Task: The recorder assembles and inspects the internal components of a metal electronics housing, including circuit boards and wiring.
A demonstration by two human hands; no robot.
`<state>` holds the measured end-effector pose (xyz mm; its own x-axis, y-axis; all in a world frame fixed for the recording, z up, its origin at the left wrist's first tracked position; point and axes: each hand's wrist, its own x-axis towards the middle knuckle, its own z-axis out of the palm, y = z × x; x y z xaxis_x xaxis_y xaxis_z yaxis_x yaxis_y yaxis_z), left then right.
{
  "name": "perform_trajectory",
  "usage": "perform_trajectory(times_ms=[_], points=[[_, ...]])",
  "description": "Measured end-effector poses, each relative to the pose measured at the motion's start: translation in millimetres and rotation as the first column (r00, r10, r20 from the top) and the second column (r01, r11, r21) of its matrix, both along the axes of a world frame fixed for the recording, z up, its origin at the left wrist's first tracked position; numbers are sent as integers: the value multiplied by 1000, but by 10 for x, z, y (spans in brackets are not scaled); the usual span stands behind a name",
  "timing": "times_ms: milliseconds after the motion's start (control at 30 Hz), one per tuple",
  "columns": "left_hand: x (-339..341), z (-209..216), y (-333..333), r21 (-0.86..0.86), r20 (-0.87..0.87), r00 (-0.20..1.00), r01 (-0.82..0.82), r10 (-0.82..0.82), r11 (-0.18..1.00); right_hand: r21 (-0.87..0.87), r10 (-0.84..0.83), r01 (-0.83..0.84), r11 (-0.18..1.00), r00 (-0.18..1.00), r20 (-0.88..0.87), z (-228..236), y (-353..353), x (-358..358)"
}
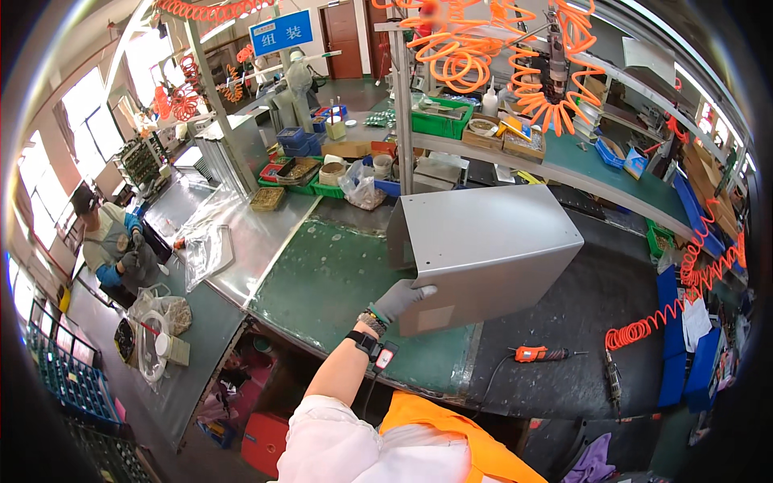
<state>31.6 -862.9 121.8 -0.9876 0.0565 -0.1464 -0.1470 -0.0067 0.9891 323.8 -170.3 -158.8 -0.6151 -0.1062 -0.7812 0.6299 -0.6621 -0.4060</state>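
A large grey sheet-metal housing (491, 225) with bent edges stands on the workbench in front of me, one end showing a dark opening. My left hand (398, 300), in a grey glove, holds its near left edge, with fingers along the near side panel. A bracelet and a black watch are on that wrist. A pale rectangular patch (437, 319) marks the lower near panel. My right hand cannot be seen. To the right of the housing an orange and black electric screwdriver (541, 353) lies on the black mat, its cable running toward the front edge.
A slim air tool (613, 378) hangs from an orange coiled hose (644, 326) on the right, beside blue bins (670, 338). Parts trays (296, 173) and a bag (362, 189) line the back. Orange coils (463, 60) hang overhead. A co-worker (113, 241) sits at the left.
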Motion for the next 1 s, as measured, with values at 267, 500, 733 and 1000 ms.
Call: perform_trajectory(times_ms=[267, 500, 733, 1000], points=[[64, 152, 126, -73, -6, 999, -37, 37, 997, -166, 45, -69, 984, 989, -141, -139, -289, -196], [-99, -122, -533, -140, -126, 983, -153, 135, 978, 166, -259, 258, 952, 966, -17, 385, -621, 455], [-102, -266, -993, -226, -320, 810, -569, 491, 791, 190, -322, 304, 933, 945, 66, 721, -782, 302], [-53, 367, -275, -428, -895, 432, -902, 107, 64, 330, -343, 295, 897, 935, 97, 693, -846, 248]])
